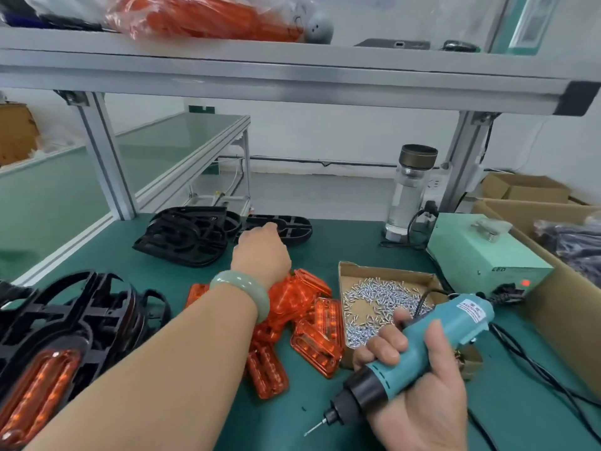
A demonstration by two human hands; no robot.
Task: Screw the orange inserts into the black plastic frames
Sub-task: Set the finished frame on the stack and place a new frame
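The green counter (325, 252) is carrying all the work, and a grey metal shelf (292, 70) is running overhead with a clear bag of orange parts (201, 17) lying on it. A long cardboard box (553, 304) is standing along the counter's right edge.

At the near left, a stack of black frames (97, 307) is sitting in a heap, and the nearest one is showing an orange piece (42, 385) seated in it. A second heap of frames (185, 236) is lying at the far side, with a single frame (292, 231) just to its right.

The orange inserts (312, 320) are lying in a loose pile in the middle of the counter, partly under the left forearm.

A pale green power box (481, 255) is sitting at the right, and a clear bottle (409, 193) is standing behind it. A shallow cardboard tray (383, 271) is holding silver screws (380, 297) between the inserts and the box.

The right hand (422, 398) is gripping a teal electric screwdriver (409, 362), fingers wrapped round its body, bit pointing down to the left.

The left hand (260, 245), wearing a pale green bracelet (247, 288), is reaching out over the single frame; its fingers are hidden behind the back of the hand, so its grip cannot be told.
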